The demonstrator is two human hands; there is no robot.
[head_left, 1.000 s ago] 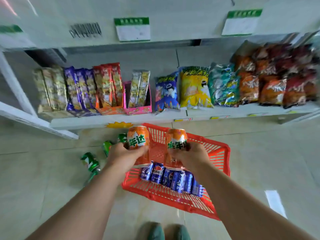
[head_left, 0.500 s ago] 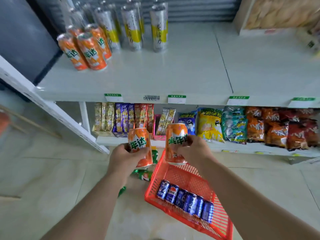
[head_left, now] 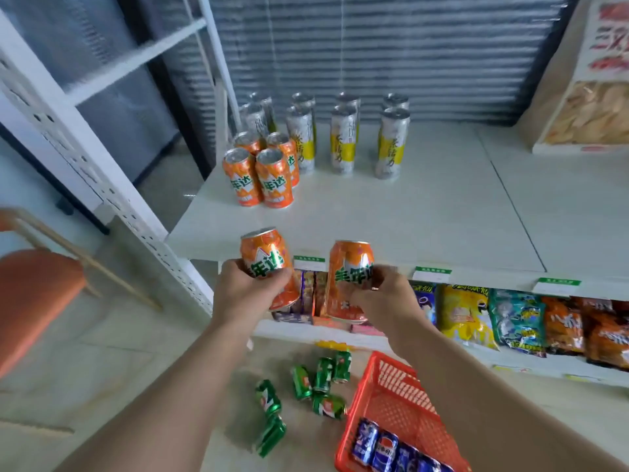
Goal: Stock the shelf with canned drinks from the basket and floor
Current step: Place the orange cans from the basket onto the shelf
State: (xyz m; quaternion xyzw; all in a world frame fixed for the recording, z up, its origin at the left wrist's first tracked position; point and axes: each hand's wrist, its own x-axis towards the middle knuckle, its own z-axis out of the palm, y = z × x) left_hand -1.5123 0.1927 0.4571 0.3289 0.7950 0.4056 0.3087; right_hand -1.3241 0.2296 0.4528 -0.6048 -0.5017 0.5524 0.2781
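Observation:
My left hand [head_left: 246,294] grips an orange can [head_left: 263,257], tilted slightly left. My right hand [head_left: 383,299] holds a second orange can [head_left: 350,264] upright. Both cans are just in front of the front edge of the white shelf [head_left: 425,226]. On the shelf stand several orange cans [head_left: 262,172] at the left, with several tall silver-and-yellow cans [head_left: 343,137] behind them. Down on the floor lie several green cans [head_left: 316,383]. A red basket [head_left: 391,396] at the lower right holds several blue cans [head_left: 384,447].
A lower shelf [head_left: 306,330] carries snack bags [head_left: 517,318] and bars. A cardboard box of snacks [head_left: 592,110] stands at the shelf's back right. A perforated white upright [head_left: 85,155] slants at the left. An orange stool [head_left: 34,294] stands at the left on the tiled floor.
The view has risen from the basket to the upper shelf. Both hands have lifted their orange cans from above the basket up to the shelf's front edge.

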